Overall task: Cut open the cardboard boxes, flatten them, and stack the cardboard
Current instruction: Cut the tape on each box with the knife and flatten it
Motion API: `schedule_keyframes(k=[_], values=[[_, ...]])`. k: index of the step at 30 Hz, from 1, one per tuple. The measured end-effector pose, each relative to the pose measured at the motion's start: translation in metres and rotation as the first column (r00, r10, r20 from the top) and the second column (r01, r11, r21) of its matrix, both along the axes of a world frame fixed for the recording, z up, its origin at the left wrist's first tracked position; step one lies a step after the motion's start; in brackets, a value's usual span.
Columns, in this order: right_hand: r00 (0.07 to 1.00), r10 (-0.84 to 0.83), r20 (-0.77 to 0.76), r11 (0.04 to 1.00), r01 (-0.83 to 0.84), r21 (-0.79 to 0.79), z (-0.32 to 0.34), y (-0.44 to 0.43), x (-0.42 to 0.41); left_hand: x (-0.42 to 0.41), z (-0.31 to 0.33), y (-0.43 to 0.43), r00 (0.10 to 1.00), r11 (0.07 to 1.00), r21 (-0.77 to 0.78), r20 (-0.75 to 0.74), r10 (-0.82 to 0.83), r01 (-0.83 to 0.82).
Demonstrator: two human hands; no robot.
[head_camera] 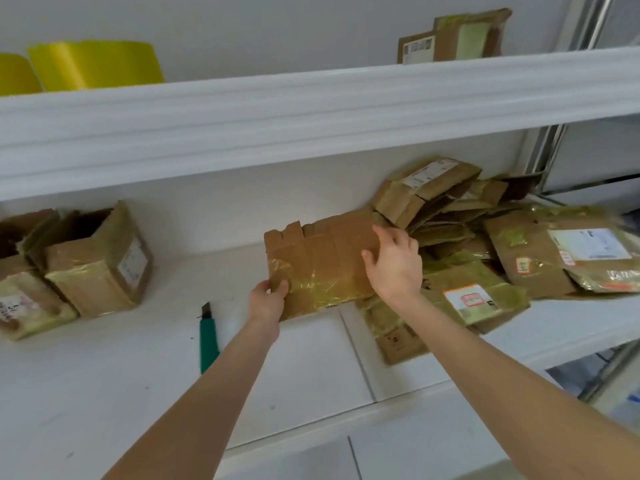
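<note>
Cardboard sheet (322,258), flattened and taped, stands tilted on a white shelf (104,375), between opened boxes (93,268) at left and a pile of flattened cardboard (485,258) at right. A green knife (207,341) lies near the left forearm. The left hand (266,303) pinches the sheet's lower-left corner; the right hand (394,265), fingers spread, rests against its right edge.

Head view, close, down onto shelf (104,375)
</note>
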State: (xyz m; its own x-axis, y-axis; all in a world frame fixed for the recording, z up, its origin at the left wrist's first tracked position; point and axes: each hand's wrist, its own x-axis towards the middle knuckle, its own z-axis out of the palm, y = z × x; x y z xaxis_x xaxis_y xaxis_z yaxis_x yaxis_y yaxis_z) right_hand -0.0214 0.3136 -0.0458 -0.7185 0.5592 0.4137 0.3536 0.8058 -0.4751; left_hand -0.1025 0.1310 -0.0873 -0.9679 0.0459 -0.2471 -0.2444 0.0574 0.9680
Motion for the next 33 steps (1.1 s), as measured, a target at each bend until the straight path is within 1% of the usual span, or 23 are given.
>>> schedule_keyframes(k=[3,5,6,7,8,10,11,12,13,14,16,19,22,24,27,33], values=[[0.999,0.041,-0.008,0.989,-0.040,0.143,0.004,0.043,0.006,0.012,0.005,0.071,0.999,1.000,0.004,0.033,-0.014,0.014],[0.999,0.050,0.020,0.974,-0.053,0.219,0.009,0.068,0.006,0.022,0.012,0.116,0.995,0.996,0.011,0.051,-0.083,0.083],[0.997,0.052,0.055,0.969,-0.064,0.239,0.010,0.078,0.004,0.027,0.017,0.136,0.987,0.989,-0.012,0.063,-0.149,0.150],[0.992,0.056,0.112,0.968,-0.082,0.239,0.009,0.087,0.004,0.031,0.020,0.153,0.970,0.967,-0.081,0.067,-0.235,0.240],[0.981,0.062,0.186,0.969,-0.104,0.224,0.006,0.095,0.003,0.036,0.023,0.166,0.944,0.924,-0.195,0.063,-0.324,0.330],[0.934,0.081,0.348,0.974,-0.149,0.173,-0.004,0.107,0.003,0.040,0.024,0.182,0.886,0.785,-0.447,0.041,-0.462,0.429],[0.904,0.090,0.418,0.977,-0.161,0.138,-0.011,0.110,0.003,0.039,0.022,0.185,0.862,0.709,-0.559,0.020,-0.506,0.429],[0.877,0.099,0.470,0.981,-0.165,0.103,-0.017,0.113,0.004,0.035,0.020,0.185,0.845,0.641,-0.659,-0.018,-0.535,0.392],[0.857,0.106,0.505,0.983,-0.166,0.075,-0.021,0.114,0.005,0.032,0.019,0.183,0.836,0.597,-0.730,-0.065,-0.545,0.333],[0.844,0.113,0.524,0.984,-0.166,0.056,-0.024,0.115,0.005,0.029,0.018,0.179,0.834,0.574,-0.770,-0.103,-0.542,0.278],[0.845,0.120,0.521,0.984,-0.171,0.049,-0.024,0.114,0.003,0.024,0.019,0.172,0.830,0.529,-0.824,-0.142,-0.540,0.204],[0.873,0.138,0.467,0.981,-0.186,0.059,-0.015,0.106,-0.005,0.018,0.020,0.162,0.819,0.470,-0.872,-0.168,-0.548,0.136],[0.894,0.151,0.422,0.970,-0.217,0.113,-0.009,0.082,-0.016,0.013,0.024,0.141,0.810,0.444,-0.892,-0.201,-0.551,0.081],[0.892,0.172,0.418,0.956,-0.253,0.146,-0.007,0.056,-0.026,0.008,0.026,0.116,0.807,0.436,-0.900,-0.236,-0.541,0.029],[0.874,0.223,0.431,0.945,-0.303,0.124,-0.006,0.006,-0.043,0.000,0.023,0.064,0.817,0.409,-0.912,-0.254,-0.518,-0.024],[0.851,0.313,0.422,0.925,-0.374,0.067,-0.016,-0.125,-0.089,-0.027,0.013,-0.068,0.831,0.378,-0.924,-0.248,-0.498,-0.049]])
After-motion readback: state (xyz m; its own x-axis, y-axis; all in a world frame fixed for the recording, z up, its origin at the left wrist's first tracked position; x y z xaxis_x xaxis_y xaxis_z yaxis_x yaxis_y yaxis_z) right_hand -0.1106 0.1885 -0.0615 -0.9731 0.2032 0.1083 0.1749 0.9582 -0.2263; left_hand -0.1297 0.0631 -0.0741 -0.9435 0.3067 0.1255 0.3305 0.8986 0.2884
